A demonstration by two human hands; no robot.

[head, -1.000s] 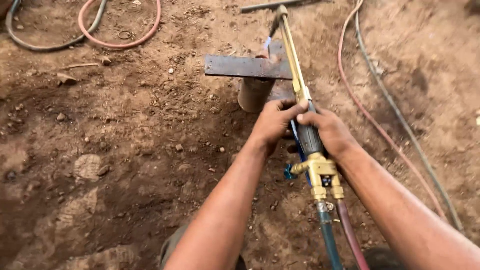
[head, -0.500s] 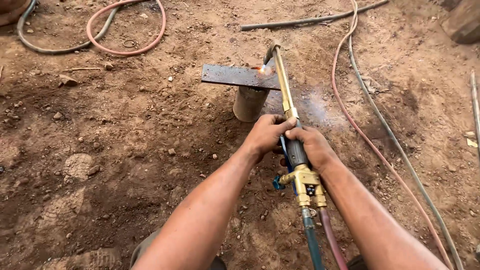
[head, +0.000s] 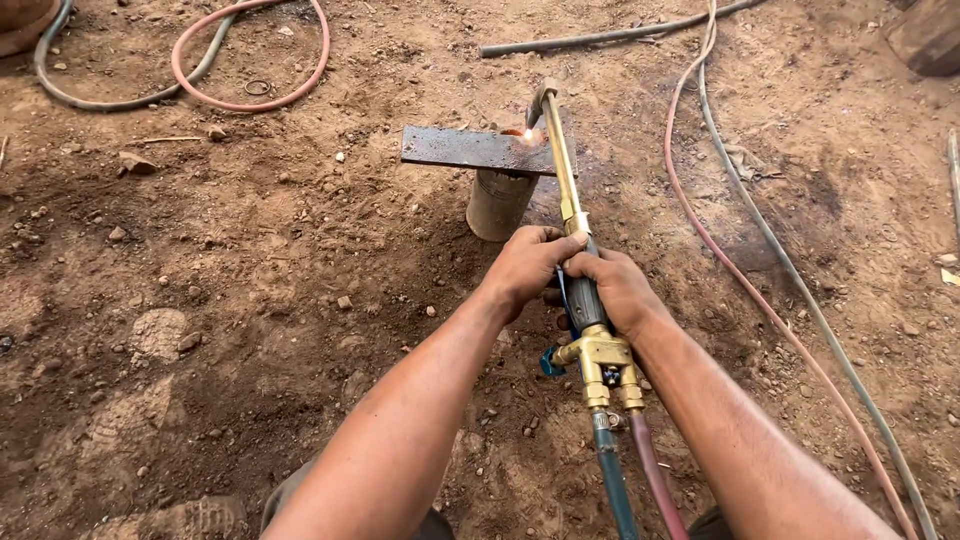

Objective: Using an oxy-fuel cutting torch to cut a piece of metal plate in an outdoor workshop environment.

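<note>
Both fingers [head: 540,250] (curled tight) grip torch [head: 565,190].

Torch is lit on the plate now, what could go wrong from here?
1. The flat steel plate rests only on a narrow metal cylinder; a cut-off piece could drop or the plate could tip.
2. Both hands are bare: the left hand and right hand grip the cutting torch behind the glowing spot, so sparks may burn them.
3. Loose hoses lie on the dirt beside the work; hot slag might damage them.
</note>
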